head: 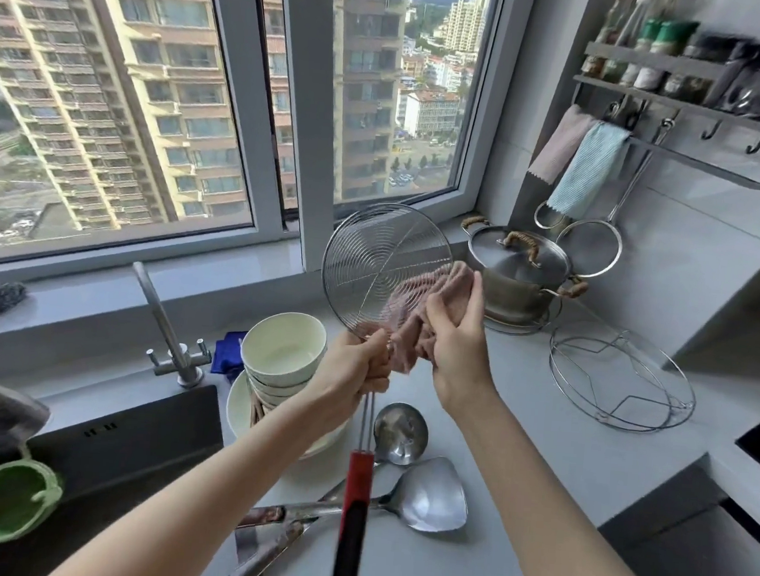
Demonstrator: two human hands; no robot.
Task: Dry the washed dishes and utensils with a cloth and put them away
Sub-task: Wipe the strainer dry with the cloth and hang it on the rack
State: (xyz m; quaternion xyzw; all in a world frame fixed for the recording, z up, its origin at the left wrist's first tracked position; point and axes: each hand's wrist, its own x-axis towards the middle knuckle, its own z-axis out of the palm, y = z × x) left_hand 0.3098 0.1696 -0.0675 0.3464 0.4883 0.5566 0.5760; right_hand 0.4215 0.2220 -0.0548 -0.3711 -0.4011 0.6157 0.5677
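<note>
At frame centre the left hand (353, 370) is clamping its grip on the shaft of the skimmer (371, 255) while the right hand (457, 348) is clutching the cloth (412, 342) against the mesh, so drying is proceeding; next, probably, wiping the remaining mesh before stowing it.

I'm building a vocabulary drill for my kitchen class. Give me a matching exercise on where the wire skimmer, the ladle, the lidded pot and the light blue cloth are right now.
Things
1. wire skimmer
2. ladle
3. lidded pot
4. light blue cloth

Places
A. hanging from the wall rail
B. lying on the counter
C. gripped by the left hand, while the right hand holds a pink cloth against it
D. standing in the corner by the window

Pairs: 1-C, 2-B, 3-D, 4-A
</note>
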